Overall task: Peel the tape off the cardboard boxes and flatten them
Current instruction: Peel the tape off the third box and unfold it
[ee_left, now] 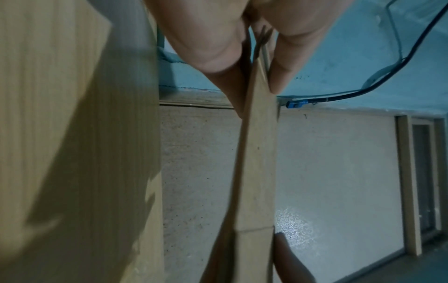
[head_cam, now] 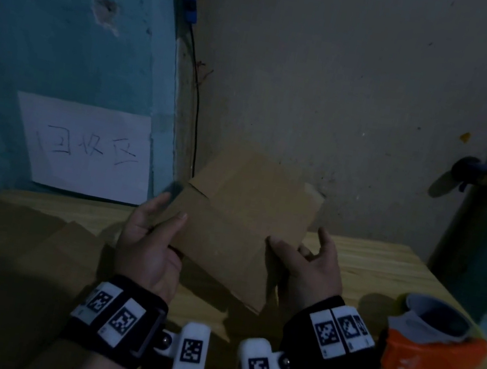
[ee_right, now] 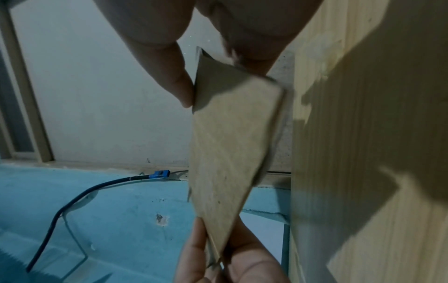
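A brown cardboard box (head_cam: 240,216), pressed flat, is held tilted in the air above the wooden table (head_cam: 382,272). My left hand (head_cam: 168,213) pinches its left edge, thumb on top and fingers behind. At the near right corner my right hand (head_cam: 297,241) pinches it, thumb on top. The left wrist view shows the cardboard (ee_left: 257,153) edge-on, squeezed by my left hand (ee_left: 254,80). In the right wrist view my right hand (ee_right: 218,76) grips the corner of the cardboard (ee_right: 230,143), and the left hand (ee_right: 230,264) holds the far end.
Flattened cardboard (head_cam: 16,243) lies on the table at the left. A tape roll in an orange dispenser (head_cam: 434,345) stands at the right edge. A white paper sign (head_cam: 84,148) hangs on the blue wall, with a black cable (head_cam: 196,112) in the corner.
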Demonstrator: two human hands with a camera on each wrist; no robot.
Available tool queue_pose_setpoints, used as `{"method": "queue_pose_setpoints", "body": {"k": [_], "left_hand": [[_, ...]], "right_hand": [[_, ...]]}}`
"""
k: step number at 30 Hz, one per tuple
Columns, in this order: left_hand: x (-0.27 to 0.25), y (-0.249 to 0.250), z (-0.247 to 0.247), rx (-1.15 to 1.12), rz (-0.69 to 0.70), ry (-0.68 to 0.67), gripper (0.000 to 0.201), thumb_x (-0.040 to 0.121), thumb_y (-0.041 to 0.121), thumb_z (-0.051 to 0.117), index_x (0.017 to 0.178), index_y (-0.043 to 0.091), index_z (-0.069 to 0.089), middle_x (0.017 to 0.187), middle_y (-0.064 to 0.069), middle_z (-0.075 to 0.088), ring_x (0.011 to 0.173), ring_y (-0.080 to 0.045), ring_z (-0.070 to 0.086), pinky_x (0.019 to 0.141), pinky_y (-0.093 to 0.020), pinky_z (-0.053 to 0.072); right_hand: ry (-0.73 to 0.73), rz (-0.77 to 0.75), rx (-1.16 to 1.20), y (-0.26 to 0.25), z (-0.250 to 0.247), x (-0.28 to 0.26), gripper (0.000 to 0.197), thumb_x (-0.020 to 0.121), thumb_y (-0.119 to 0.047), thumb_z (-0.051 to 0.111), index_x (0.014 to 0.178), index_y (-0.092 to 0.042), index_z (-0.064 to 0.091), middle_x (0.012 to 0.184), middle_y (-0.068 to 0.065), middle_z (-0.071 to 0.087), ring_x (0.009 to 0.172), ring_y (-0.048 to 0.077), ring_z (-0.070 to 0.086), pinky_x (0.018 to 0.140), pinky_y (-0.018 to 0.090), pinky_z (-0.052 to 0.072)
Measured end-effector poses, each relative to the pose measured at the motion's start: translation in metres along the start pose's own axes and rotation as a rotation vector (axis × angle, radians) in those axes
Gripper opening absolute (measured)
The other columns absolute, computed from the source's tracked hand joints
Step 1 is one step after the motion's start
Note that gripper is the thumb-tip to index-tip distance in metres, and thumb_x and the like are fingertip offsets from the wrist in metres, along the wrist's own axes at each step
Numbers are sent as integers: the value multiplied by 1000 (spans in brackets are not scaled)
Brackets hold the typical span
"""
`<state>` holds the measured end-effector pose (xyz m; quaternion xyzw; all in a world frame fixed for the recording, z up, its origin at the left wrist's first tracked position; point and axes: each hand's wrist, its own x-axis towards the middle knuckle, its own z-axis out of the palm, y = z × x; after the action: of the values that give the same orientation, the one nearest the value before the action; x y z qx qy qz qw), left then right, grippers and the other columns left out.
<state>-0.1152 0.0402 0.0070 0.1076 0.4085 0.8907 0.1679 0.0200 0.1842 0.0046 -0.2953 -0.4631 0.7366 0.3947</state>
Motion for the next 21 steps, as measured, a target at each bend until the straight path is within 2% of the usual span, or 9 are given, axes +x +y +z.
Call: {"method": "queue_pose_setpoints", "body": {"k": [2,4,6,10,12,14,16,19,21], "left_hand": [[1,-1,0,-1,-4,3,53,86,-4,70,125,32,66,131,-13,69,119,-30,67,100,-55,55],[2,-2,-1,7,-22,-2,59,85,-4,71,129,35,63,134,-15,66,120,-31,66,103,-56,53],[1,-2,-1,18,-51,-21,64,83,-1,73,136,33,61,136,-15,65,120,-31,66,105,-56,52],[0,-2,-1,36,-86,-64,78,70,10,80,143,25,59,130,-11,72,116,-27,70,101,-50,55],[0,-4,-1,65,-82,-76,72,71,11,81,139,22,63,126,-9,74,114,-25,72,100,-49,56],[0,-6,-2,83,-83,-75,64,74,9,81,135,20,66,122,-8,76,112,-24,73,101,-51,56],[2,-9,-3,103,-74,-69,58,78,5,79,132,21,68,120,-6,77,112,-24,73,102,-52,55],[4,-12,-4,110,-57,-49,50,82,1,78,126,25,71,120,-5,77,113,-24,72,101,-52,56],[4,-15,-4,120,-39,-34,46,82,2,78,121,27,73,120,-3,77,113,-24,72,98,-49,57]], "right_hand": [[-29,-13,4,5,0,4,97,73,-8,83,148,-41,31,120,3,68,105,28,65,96,59,49],[-30,-33,-31,9,0,7,71,78,-9,80,134,-35,46,106,0,74,101,28,68,94,59,51],[-46,-51,-69,9,0,8,51,81,-11,78,126,-23,58,104,1,76,101,29,69,95,61,52],[-66,-72,-104,7,0,8,26,84,-9,74,104,-22,64,95,2,76,97,31,69,94,61,52],[-69,-82,-87,8,0,6,26,84,-14,76,106,-21,65,94,5,77,95,33,70,89,60,55],[-54,-111,-75,9,2,4,40,83,-24,78,120,-24,62,99,4,77,95,30,72,80,51,59],[-35,-153,-84,10,1,4,47,84,-26,77,127,-29,59,102,1,75,95,25,71,77,44,59],[-47,-156,-96,9,-2,5,33,86,-23,75,113,-36,62,103,1,74,97,28,70,87,56,56],[-44,-150,-104,9,-1,6,30,85,-21,76,107,-38,64,105,2,74,99,29,69,89,59,55]]}}
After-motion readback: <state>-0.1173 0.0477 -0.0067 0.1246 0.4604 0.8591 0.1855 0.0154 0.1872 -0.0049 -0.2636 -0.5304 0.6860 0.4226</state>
